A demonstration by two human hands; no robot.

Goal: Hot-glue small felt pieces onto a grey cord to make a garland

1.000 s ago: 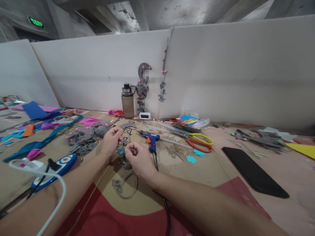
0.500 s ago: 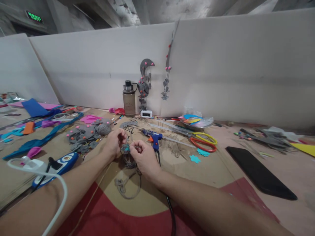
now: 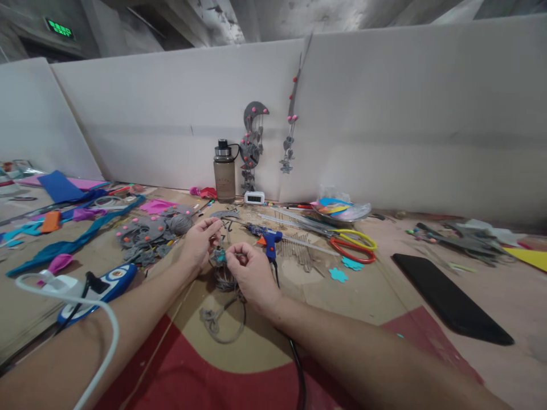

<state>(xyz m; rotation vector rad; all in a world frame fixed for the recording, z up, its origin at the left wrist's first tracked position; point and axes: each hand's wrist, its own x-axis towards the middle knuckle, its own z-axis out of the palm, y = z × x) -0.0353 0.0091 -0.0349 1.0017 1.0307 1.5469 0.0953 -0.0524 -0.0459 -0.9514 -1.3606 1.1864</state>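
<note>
My left hand (image 3: 200,245) is closed in a pinch, thumb and fingertips together, above a bundle of grey cord (image 3: 225,280). What it pinches is too small to make out. Facing it, my right hand (image 3: 253,276) has its fingers curled and closed beside a small teal piece (image 3: 219,256) at the top of the bundle; its fingertips partly hide what they grip. A loose loop of grey cord (image 3: 222,340) trails on the table below. Just beyond my right hand lies a blue glue gun (image 3: 270,244) with its black cable running toward me.
Scissors (image 3: 352,247) with red and yellow handles and teal flower cut-outs (image 3: 338,275) lie right of the glue gun. Further right is a black phone-like slab (image 3: 450,299). A blue power strip (image 3: 100,291) sits by my left forearm; a bottle (image 3: 224,173) stands behind.
The fingers of my left hand have shifted slightly, the thumb and index finger now straighter. My right hand stays almost in place.
</note>
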